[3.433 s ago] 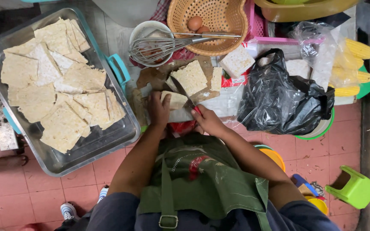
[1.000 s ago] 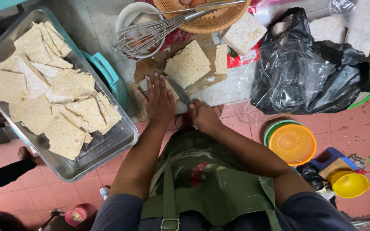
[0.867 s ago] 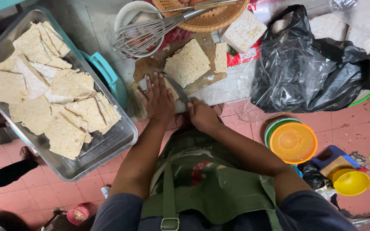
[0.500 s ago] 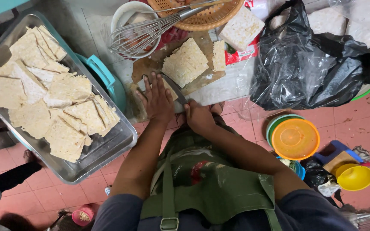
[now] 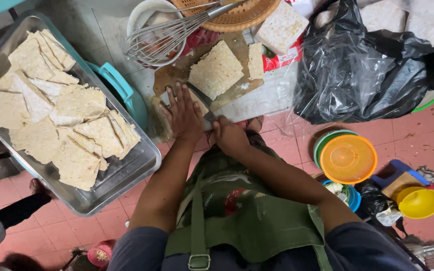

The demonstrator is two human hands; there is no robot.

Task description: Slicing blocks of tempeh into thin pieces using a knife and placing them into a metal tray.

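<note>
My left hand [image 5: 184, 114] lies flat, fingers spread, on a pale block of tempeh [image 5: 197, 103] at the near end of a wooden cutting board [image 5: 169, 76]. My right hand [image 5: 228, 135] grips the handle of a knife [image 5: 202, 103]; its blade runs sideways into the block under my left fingers. A cut stack of tempeh slices [image 5: 216, 69] and a thinner piece [image 5: 255, 60] rest further along the board. I wear a green apron [image 5: 237, 221].
A large metal tray [image 5: 121, 175] of thin tempeh slices fills the left. A whisk [image 5: 161, 35] lies across a white bowl [image 5: 144, 10] beside a woven basket [image 5: 237, 17]. A black plastic bag [image 5: 367, 65], orange lid [image 5: 348, 159] and yellow bowl [image 5: 419, 202] are right.
The view has drifted, so everything sits a little lower and left in frame. My hands stay on the block and knife; the blade has hardly shifted.
</note>
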